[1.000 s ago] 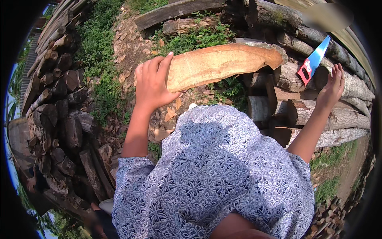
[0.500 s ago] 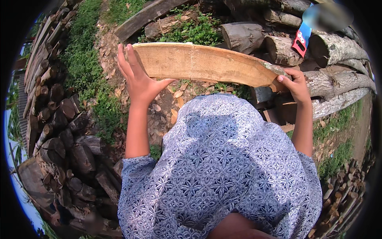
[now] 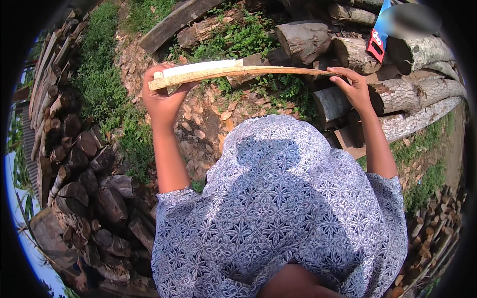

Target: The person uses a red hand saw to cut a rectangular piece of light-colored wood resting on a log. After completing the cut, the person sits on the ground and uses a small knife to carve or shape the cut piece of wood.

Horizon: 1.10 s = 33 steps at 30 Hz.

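A wooden plank (image 3: 268, 70) hangs in the air in front of my chest, running from left to right with its narrow edge turned up toward me. Its thicker left part has a pale, sunlit cut face and a small step near the middle. My left hand (image 3: 164, 102) is wrapped round the thick left end, thumb on the near side and fingers partly hidden behind. The thin right end sits pinched between the thumb and fingers of my right hand (image 3: 354, 88).
Several cut logs (image 3: 303, 42) lie beyond the plank at the far right, with a red-handled handsaw (image 3: 376, 45) upright among them. Stacked firewood (image 3: 87, 141) lines the left. A long timber (image 3: 179, 25) lies at the back. Thin poles (image 3: 430, 243) are piled at lower right.
The plank has been turned from showing its broad face to lying edge-on. My left fingers, spread before, have closed round its end. My right hand has shifted slightly left.
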Each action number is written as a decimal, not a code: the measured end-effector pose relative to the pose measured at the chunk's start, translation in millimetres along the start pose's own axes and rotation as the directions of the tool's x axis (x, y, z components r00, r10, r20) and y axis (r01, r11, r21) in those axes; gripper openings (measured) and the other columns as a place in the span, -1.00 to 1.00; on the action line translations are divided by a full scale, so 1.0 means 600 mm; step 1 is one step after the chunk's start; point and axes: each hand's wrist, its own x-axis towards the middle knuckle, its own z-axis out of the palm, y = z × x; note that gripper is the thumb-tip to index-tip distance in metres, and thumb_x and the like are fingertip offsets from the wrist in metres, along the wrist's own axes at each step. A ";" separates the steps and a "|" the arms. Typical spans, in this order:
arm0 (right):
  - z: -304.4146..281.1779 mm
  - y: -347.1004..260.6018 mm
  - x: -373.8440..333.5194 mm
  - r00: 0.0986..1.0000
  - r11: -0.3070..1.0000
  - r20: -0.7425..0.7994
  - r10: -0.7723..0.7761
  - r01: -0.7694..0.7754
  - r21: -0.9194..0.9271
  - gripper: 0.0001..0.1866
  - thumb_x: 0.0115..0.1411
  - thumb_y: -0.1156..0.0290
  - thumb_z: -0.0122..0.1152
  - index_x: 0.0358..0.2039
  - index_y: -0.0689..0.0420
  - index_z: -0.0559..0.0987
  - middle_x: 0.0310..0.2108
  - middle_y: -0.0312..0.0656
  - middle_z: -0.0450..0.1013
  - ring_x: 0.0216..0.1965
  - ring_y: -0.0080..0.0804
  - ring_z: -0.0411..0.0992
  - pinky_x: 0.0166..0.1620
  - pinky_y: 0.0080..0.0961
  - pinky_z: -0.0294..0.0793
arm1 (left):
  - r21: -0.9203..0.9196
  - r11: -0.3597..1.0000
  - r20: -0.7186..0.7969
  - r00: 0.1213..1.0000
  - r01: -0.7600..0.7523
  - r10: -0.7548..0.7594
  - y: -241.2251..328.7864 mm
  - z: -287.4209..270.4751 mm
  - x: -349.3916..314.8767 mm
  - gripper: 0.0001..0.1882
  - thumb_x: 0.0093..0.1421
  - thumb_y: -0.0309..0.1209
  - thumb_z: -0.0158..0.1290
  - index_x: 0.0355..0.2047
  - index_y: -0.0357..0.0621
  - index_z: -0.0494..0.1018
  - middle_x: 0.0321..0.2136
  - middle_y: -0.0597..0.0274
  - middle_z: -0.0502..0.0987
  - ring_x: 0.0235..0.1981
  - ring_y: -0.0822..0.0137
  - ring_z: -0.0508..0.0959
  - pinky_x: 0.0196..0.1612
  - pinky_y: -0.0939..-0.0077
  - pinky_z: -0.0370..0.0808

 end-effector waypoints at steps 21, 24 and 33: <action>0.202 0.027 0.013 0.992 0.827 0.092 0.085 -0.019 -0.562 -0.25 0.01 -0.44 0.31 -0.37 0.13 0.70 -0.48 -0.07 0.58 -0.36 -0.02 0.59 -0.29 -0.11 0.52 | 0.247 0.861 -0.167 0.895 0.445 -0.415 -0.176 0.057 -0.144 -0.30 0.02 -0.28 0.51 0.04 -0.30 0.37 -0.10 0.05 0.60 -0.11 0.23 0.63 -0.03 0.36 0.57; 0.214 0.043 -0.016 0.978 0.827 0.091 0.188 -0.108 -0.552 -0.23 -0.03 -0.46 0.32 -0.33 0.12 0.72 -0.44 -0.06 0.60 -0.32 -0.03 0.61 -0.24 -0.12 0.55 | 0.314 0.819 -0.166 0.877 0.480 -0.451 -0.190 0.063 -0.169 -0.37 0.09 -0.36 0.46 0.06 -0.27 0.36 -0.08 0.09 0.59 -0.09 0.30 0.61 0.01 0.39 0.56; 0.217 0.070 -0.039 0.923 0.808 0.132 0.361 -0.240 -0.538 -0.24 -0.02 -0.42 0.34 -0.27 0.13 0.74 -0.44 -0.01 0.62 -0.32 -0.05 0.64 -0.22 -0.14 0.59 | 0.394 0.768 -0.180 0.862 0.505 -0.475 -0.180 0.089 -0.188 -0.37 0.06 -0.34 0.48 0.03 -0.26 0.38 -0.10 0.07 0.61 -0.11 0.27 0.62 -0.01 0.35 0.55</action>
